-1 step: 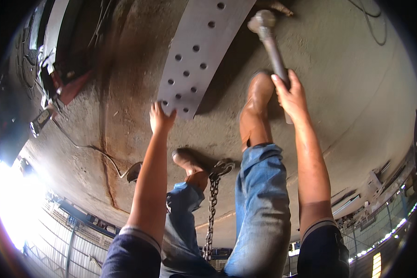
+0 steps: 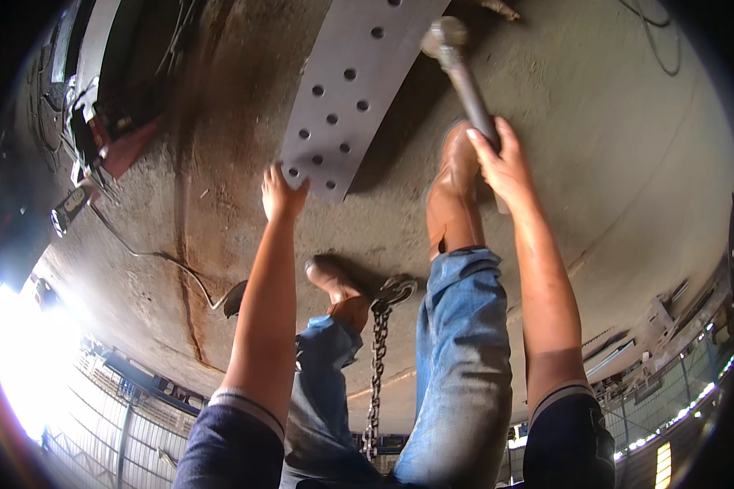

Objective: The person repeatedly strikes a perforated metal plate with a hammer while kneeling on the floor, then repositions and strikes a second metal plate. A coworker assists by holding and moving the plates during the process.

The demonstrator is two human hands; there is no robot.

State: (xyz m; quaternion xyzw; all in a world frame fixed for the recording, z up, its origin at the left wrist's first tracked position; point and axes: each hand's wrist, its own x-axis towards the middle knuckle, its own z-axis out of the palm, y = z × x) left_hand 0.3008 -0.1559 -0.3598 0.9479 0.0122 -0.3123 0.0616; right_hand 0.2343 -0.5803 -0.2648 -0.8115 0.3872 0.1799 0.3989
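My right hand (image 2: 507,167) is closed round the handle of a hammer (image 2: 469,94). Its heavy metal head points away from me, just right of a long grey steel plate (image 2: 347,130) pierced with several round holes. At the plate's near left corner, my left hand (image 2: 283,194) grips the edge, thumb apart from the fingers; the undersides of those fingers are hidden. Between my brown boots (image 2: 457,183) lies a chain (image 2: 377,350) with a hook (image 2: 398,289) at its far end.
Left of me, a cable (image 2: 151,254) runs over the stained concrete floor (image 2: 628,163) towards a red and dark tool (image 2: 126,147). Another cable (image 2: 661,49) curls at the far right. Metal pieces (image 2: 628,350) lie near the right wall.
The hammer head has swung slightly left, closer to the plate's edge. My left hand stays at the plate's corner, and the view has shifted a little.
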